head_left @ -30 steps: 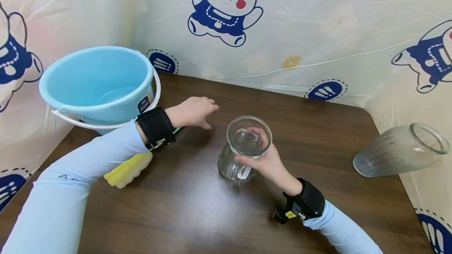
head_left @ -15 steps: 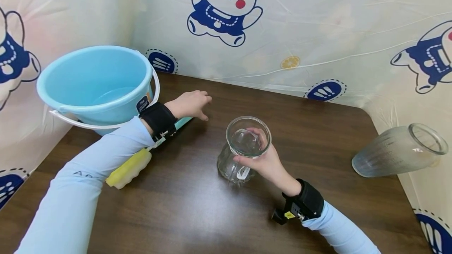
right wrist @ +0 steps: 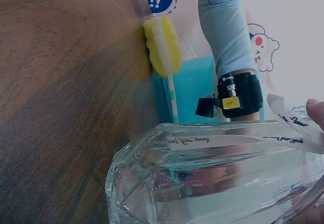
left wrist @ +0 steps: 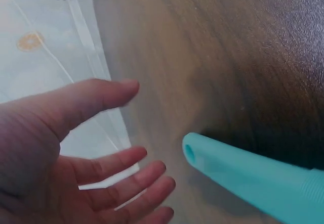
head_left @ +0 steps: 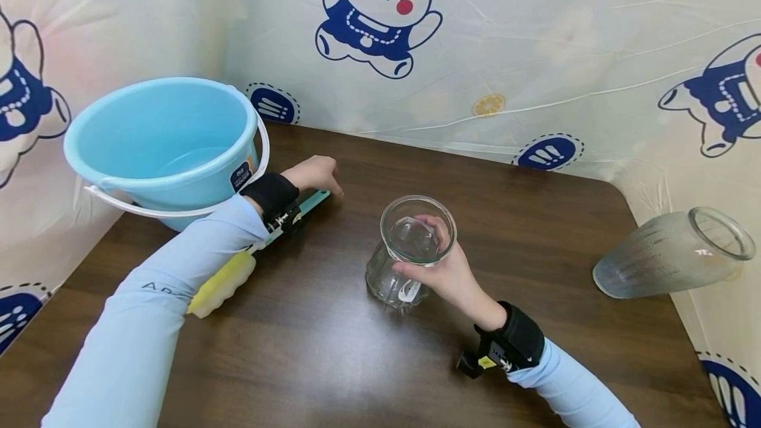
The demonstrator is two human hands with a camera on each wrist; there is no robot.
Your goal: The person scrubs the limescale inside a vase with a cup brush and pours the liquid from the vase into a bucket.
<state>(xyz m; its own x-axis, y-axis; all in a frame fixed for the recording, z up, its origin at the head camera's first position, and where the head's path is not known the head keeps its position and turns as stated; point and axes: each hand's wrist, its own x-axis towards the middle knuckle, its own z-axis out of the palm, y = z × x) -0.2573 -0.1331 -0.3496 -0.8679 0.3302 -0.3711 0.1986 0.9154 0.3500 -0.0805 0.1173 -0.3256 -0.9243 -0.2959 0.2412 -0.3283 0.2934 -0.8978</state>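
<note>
- So the glass vase (head_left: pixel 389 276) part looks sorted to me: it's on the counter (head_left: pixel 333 368), pretty much upright, with the right hand (head_left: pixel 447 276) wrapped round its neck, thumb on the near side and fingers on the far side.
- The sponge brush (head_left: pixel 272 238) side is where it's lagging. It lies well to the left of the vase, just in front of the blue bucket (head_left: pixel 178 191), and nobody has hold of it yet.
- Left hand (head_left: pixel 314 174) is empty, btw. From the head view it kinda looks curled at the handle tip, but the left wrist view shows the thumb well apart and the fingers loosely spread, with a gap to the teal handle (left wrist: pixel 243 171).
- So I'd call this pretty early: one thing held, the other only reached for. Getting a grip on that handle is the bit left, as far as I can judge.
- The yellow sponge head (right wrist: pixel 163 47) is outside the vase and well apart from it, so nothing's happening between those two yet.
- There's a second vase (head_left: pixel 660 259) standing over by the right edge, with no hand near it. Can't tell if it's been dealt with or not.
- Also can't tell whether the bucket has any water in it.
- Printed ribbon (right wrist: pixel 296 140) is on the held vase, fwiw.
</note>
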